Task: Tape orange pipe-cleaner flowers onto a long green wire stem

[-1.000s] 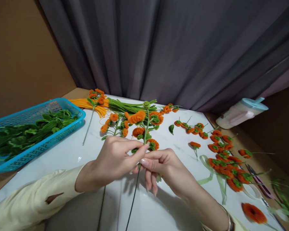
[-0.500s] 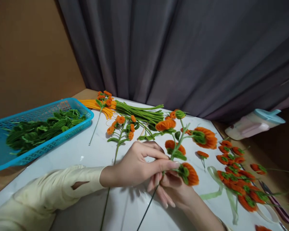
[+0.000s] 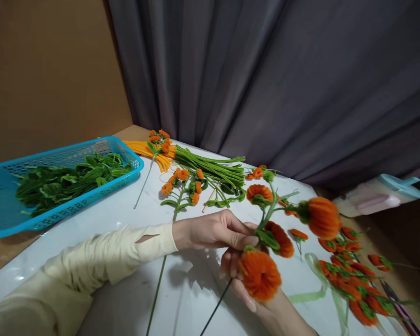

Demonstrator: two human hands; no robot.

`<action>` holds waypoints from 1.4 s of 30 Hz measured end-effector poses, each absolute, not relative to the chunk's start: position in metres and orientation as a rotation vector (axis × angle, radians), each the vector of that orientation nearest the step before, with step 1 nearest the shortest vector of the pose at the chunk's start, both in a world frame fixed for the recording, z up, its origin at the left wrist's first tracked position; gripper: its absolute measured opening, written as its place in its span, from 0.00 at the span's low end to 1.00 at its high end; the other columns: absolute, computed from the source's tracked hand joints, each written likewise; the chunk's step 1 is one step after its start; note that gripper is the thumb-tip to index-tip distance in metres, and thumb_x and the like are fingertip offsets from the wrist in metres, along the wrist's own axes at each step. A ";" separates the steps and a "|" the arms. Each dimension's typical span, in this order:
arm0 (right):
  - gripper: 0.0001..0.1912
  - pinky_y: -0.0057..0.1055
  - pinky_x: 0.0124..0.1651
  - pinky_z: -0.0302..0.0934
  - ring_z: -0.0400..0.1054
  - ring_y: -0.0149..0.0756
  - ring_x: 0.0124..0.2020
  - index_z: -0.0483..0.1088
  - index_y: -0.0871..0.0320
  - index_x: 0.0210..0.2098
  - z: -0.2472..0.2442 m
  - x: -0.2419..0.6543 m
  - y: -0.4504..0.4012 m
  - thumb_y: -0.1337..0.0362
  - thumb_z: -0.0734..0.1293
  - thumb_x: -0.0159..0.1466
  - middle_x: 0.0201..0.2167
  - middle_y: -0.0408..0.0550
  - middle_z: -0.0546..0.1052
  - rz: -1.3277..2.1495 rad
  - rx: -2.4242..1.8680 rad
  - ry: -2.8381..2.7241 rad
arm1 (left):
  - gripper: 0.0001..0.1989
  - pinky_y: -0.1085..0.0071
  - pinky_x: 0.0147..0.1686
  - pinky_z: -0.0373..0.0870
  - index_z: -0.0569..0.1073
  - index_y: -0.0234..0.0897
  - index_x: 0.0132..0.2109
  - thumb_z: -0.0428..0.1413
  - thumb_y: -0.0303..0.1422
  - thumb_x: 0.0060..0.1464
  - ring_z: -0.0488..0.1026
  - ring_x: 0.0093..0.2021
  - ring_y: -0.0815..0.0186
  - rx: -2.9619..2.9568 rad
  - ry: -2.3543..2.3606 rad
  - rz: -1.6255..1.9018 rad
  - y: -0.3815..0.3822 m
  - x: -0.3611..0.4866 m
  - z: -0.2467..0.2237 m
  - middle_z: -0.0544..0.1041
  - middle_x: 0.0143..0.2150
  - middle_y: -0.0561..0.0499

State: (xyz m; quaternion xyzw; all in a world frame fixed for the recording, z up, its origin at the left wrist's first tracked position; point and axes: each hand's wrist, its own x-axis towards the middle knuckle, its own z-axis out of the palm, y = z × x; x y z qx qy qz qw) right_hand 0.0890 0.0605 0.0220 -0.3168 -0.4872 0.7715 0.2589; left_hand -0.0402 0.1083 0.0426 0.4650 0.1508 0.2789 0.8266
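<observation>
Between my two hands is an orange pipe-cleaner flower stem, its fuzzy green branch (image 3: 270,205) bearing several orange blooms and small leaves. My left hand (image 3: 219,231), in a cream sleeve, pinches the stem just below the branching point, thumb on top. Just beneath it, my right hand (image 3: 243,284) has its fingers curled round the lower stem, partly hidden by the nearest orange bloom (image 3: 261,275), which faces me. A dark thin stem wire (image 3: 215,308) runs down from the hands toward the bottom edge. Another flower stem (image 3: 178,205) with small orange blooms lies behind my left wrist.
A blue plastic basket (image 3: 87,198) of green fuzzy leaves stands at left. Green pipe cleaners (image 3: 213,165) and orange ones (image 3: 140,148) lie at the back. Loose orange flowers (image 3: 357,275), green ribbon (image 3: 311,296) and scissors (image 3: 394,296) are at right, near a lidded cup (image 3: 374,193).
The flower stem has turned in my hands and tips to the right; its lowest bloom now faces me, in front of my right fingers. The whole view has shifted slightly.
</observation>
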 end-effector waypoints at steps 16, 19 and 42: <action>0.16 0.22 0.14 0.36 0.43 0.18 0.08 0.76 0.64 0.27 0.049 0.096 0.045 0.55 0.70 0.55 0.05 0.35 0.58 1.574 -1.251 -1.049 | 0.08 0.71 0.42 0.65 0.78 0.34 0.36 0.56 0.32 0.51 0.71 0.40 0.64 1.696 0.834 0.842 0.115 -0.076 0.049 0.77 0.39 0.48; 0.15 0.23 0.15 0.41 0.47 0.19 0.09 0.77 0.64 0.26 0.054 0.095 0.044 0.56 0.70 0.55 0.06 0.36 0.59 1.444 -1.277 -1.128 | 0.10 0.71 0.38 0.65 0.78 0.33 0.33 0.54 0.34 0.54 0.70 0.37 0.63 1.716 0.783 0.677 0.109 -0.085 0.054 0.76 0.35 0.48; 0.15 0.20 0.11 0.31 0.42 0.17 0.07 0.73 0.64 0.22 0.047 0.103 0.060 0.56 0.72 0.51 0.04 0.38 0.63 1.799 -1.278 -0.995 | 0.11 0.71 0.39 0.58 0.71 0.33 0.23 0.55 0.30 0.53 0.63 0.32 0.68 0.790 0.737 0.866 0.068 -0.042 0.038 0.69 0.25 0.53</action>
